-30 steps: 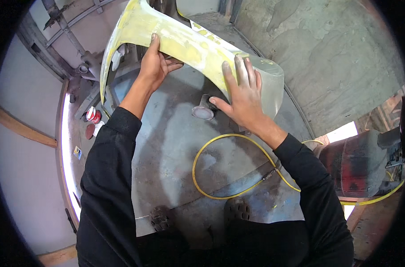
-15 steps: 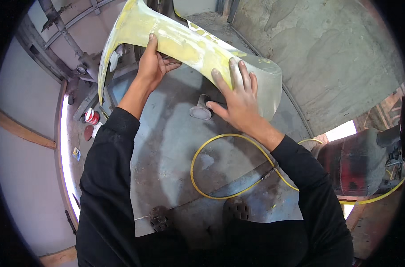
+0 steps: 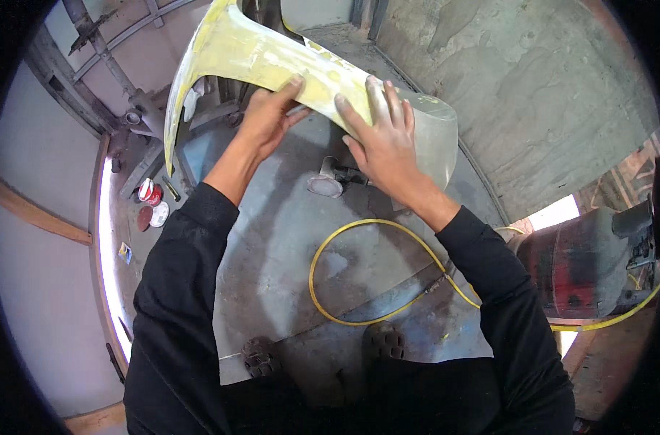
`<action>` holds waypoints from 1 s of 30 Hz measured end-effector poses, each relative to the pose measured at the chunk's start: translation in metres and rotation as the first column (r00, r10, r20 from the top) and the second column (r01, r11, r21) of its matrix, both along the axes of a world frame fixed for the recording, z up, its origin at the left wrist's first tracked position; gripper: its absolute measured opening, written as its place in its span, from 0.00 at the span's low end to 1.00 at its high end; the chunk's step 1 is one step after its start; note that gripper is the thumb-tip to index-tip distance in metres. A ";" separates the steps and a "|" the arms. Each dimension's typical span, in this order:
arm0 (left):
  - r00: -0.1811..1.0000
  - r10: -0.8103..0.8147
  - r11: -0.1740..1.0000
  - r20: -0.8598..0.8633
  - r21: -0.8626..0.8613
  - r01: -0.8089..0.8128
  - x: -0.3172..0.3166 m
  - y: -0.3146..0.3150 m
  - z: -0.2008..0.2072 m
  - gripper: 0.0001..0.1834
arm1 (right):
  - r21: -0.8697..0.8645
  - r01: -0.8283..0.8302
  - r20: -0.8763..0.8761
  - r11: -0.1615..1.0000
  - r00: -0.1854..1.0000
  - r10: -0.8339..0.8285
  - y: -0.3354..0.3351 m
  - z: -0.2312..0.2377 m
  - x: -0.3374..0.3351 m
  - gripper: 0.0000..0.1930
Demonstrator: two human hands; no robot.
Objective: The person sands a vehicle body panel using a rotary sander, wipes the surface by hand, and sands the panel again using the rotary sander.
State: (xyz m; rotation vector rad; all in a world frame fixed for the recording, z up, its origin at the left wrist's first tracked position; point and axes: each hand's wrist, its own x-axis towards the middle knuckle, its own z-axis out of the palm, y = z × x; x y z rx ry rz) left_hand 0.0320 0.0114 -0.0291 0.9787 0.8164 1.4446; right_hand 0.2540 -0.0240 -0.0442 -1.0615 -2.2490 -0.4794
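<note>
A long curved car fender (image 3: 254, 58), sanded in patches of yellow, white and bare grey, hangs across the upper middle of the view. My left hand (image 3: 267, 123) grips its lower edge, thumb on the outer face and fingers curled beneath. Flat on the face, nearer the grey end, lies my right hand (image 3: 389, 145); its fingers are spread and whitened with dust. On the floor below the panel is a grey tool with a round head (image 3: 325, 185), which looks like a sander and is partly hidden by my right hand.
A yellow hose (image 3: 313, 279) loops on the grey floor ahead of my shoes (image 3: 384, 341). To the right lies a dark red tank (image 3: 573, 261). Red and white cans (image 3: 150, 191) stand at left near the wall. A large grey board (image 3: 518, 94) leans at upper right.
My left hand has slid right along the fender's lower edge, closer to my right hand. The fender has shifted slightly, and my right hand has moved a little left on it.
</note>
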 end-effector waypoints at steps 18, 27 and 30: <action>0.998 0.010 1.000 0.068 0.017 -0.011 0.026 0.026 0.006 0.21 | -0.770 0.104 0.042 0.629 0.993 -0.112 0.014 -0.127 -0.036 0.30; 0.996 0.011 0.999 0.088 0.029 -0.014 0.021 0.030 0.000 0.20 | -0.789 0.236 0.234 0.567 0.969 -0.077 0.052 -0.178 -0.020 0.21; 0.994 -0.038 0.999 0.100 0.040 0.034 0.033 0.035 0.002 0.20 | -0.749 0.312 0.310 0.584 0.945 -0.107 0.063 -0.197 -0.005 0.22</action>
